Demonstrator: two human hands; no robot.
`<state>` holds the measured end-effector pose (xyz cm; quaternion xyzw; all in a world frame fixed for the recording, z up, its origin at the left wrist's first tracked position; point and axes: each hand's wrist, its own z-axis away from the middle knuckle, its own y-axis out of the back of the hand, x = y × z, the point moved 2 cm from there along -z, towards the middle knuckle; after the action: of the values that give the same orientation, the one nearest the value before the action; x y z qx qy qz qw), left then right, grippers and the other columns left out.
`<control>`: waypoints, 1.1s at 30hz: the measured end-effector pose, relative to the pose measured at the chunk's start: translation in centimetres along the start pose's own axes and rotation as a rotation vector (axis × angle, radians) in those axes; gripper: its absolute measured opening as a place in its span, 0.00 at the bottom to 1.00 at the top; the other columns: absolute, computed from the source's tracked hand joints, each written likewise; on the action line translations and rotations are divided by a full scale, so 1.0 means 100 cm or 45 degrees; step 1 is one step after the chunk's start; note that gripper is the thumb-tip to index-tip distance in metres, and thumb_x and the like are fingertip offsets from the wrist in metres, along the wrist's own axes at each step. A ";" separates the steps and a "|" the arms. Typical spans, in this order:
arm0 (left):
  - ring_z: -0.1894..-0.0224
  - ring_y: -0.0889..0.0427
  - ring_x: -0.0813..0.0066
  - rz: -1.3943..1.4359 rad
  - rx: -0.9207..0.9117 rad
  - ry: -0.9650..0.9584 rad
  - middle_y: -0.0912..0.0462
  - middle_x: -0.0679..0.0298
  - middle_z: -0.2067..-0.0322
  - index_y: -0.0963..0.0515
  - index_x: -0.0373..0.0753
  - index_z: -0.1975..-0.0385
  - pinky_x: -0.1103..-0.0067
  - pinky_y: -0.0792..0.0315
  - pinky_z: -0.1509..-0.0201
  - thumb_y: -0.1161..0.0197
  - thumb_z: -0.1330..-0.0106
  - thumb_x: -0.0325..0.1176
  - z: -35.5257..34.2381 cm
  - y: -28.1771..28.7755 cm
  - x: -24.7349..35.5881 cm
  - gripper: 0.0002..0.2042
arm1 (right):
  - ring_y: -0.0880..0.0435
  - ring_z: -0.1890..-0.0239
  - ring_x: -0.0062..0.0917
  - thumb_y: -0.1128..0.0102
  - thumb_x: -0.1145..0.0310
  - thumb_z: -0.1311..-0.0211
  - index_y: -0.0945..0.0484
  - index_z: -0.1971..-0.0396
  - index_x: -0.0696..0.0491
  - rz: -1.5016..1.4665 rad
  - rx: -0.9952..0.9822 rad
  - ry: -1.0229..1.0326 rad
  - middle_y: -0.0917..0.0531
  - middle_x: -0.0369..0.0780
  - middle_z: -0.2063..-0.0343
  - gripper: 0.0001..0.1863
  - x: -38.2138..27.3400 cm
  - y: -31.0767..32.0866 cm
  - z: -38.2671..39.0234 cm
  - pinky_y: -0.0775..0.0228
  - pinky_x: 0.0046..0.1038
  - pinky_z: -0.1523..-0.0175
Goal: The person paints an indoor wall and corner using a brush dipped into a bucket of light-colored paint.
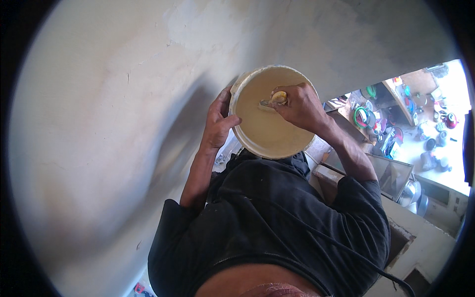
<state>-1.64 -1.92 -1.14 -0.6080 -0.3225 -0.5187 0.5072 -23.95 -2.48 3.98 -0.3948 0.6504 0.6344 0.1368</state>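
Observation:
A round pale bucket [236, 127] with cream-coloured liquid [269, 129] inside is up in front of my chest, beside the wall. My left hand [219, 120] grips its left side, the thumb hooked over the rim and the fingers around the outside. Over the bucket's opening, my right hand [300, 105] is closed on a paintbrush [279, 97] with a yellowish handle. The brush's lower end is down at the liquid, and its bristles are mostly hidden from view.
A patchy, pale wall [104, 123] rises close on my left and ahead. Far below on the right are a cluttered table [354, 106], several pots and bags on a bright floor [420, 148], and a cabinet [391, 171]. A dark cord [356, 250] crosses near my right side.

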 end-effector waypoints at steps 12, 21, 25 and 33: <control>0.36 0.27 0.66 0.027 -0.034 -0.005 0.26 0.57 0.40 0.37 0.29 0.32 0.73 0.39 0.28 0.36 0.57 0.30 -0.002 -0.001 0.000 0.43 | 0.12 0.68 0.39 0.34 0.77 0.49 0.18 0.61 0.57 0.375 0.444 0.502 0.13 0.45 0.65 0.13 -0.014 0.018 0.025 0.16 0.34 0.61; 0.35 0.28 0.66 0.058 -0.041 0.027 0.27 0.55 0.38 0.39 0.27 0.32 0.72 0.39 0.28 0.34 0.54 0.31 -0.001 0.001 -0.001 0.43 | 0.09 0.64 0.31 0.27 0.75 0.46 0.15 0.63 0.60 0.036 0.495 0.080 0.11 0.46 0.65 0.10 -0.030 0.050 0.059 0.16 0.28 0.59; 0.35 0.29 0.66 0.031 -0.018 0.030 0.27 0.55 0.38 0.38 0.28 0.31 0.72 0.40 0.27 0.38 0.57 0.27 -0.001 0.000 0.000 0.43 | 0.11 0.71 0.30 0.28 0.76 0.47 0.15 0.65 0.62 -0.460 0.195 -0.286 0.12 0.47 0.71 0.10 -0.021 0.026 0.063 0.16 0.29 0.64; 0.34 0.29 0.66 0.036 -0.054 0.005 0.27 0.57 0.38 0.37 0.29 0.32 0.71 0.42 0.26 0.41 0.58 0.25 -0.002 0.001 -0.001 0.43 | 0.10 0.64 0.31 0.27 0.75 0.46 0.15 0.63 0.62 -0.351 0.366 -0.136 0.11 0.48 0.65 0.12 -0.012 0.025 0.049 0.15 0.30 0.59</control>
<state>-1.65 -2.12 -1.23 -0.6221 -0.3020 -0.5194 0.5020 -26.48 2.16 5.82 -0.4223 0.6658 0.5304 0.3116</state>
